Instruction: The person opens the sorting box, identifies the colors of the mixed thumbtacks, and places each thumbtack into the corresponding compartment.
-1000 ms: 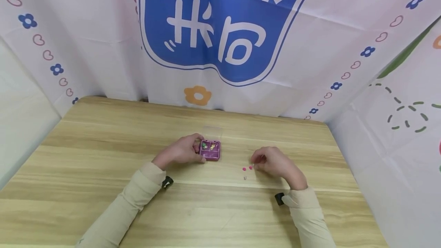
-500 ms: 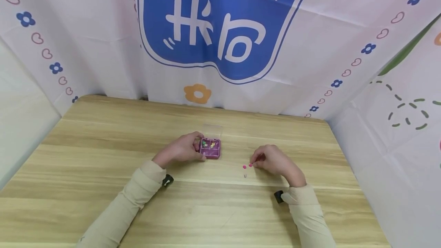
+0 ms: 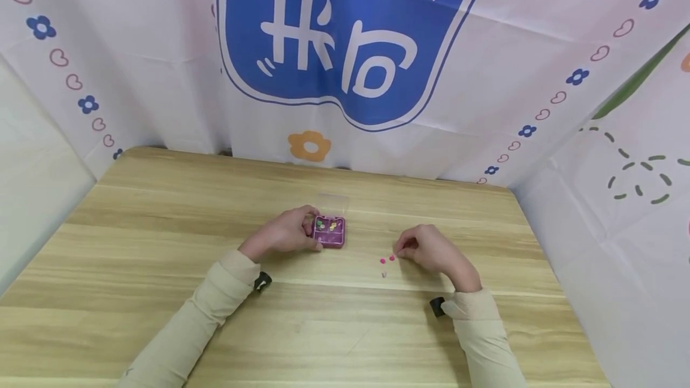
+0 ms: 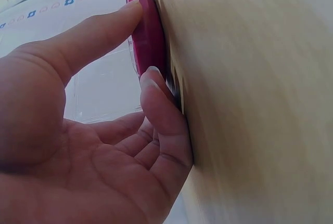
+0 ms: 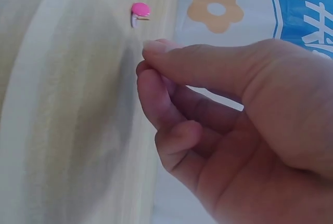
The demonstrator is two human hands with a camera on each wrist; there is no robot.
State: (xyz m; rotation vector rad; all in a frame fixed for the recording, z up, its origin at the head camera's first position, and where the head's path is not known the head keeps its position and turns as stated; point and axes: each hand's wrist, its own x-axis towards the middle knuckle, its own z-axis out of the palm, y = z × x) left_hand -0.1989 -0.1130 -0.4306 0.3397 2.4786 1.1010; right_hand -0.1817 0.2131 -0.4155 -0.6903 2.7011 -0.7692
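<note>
My left hand [image 3: 288, 233] holds a small purple compartment box [image 3: 335, 239] by its left side, thumb at the near edge and fingers behind. The box's clear lid [image 3: 332, 202] is raised at the back. Small green pieces [image 3: 320, 224] lie in its back left compartment, yellow ones [image 3: 332, 227] in the back right. My right hand [image 3: 428, 249] is curled with thumb and index tips together, and nothing shows between them. Just beyond these tips, in the right wrist view, stands a pink-headed brad [image 5: 140, 10] with thin metal prongs. Another pink brad [image 3: 383, 261] lies to its left.
A small pale piece [image 3: 384, 275] lies on the wooden table [image 3: 302, 328] nearer me than the pink brads. Behind the table hangs a white printed curtain [image 3: 259, 130]. Each wrist wears a black clip, the left one [image 3: 262, 282] at the sleeve cuff.
My right fingers have drawn closer together beside the pink brad and the hand has shifted only slightly. My left hand keeps its hold on the box.
</note>
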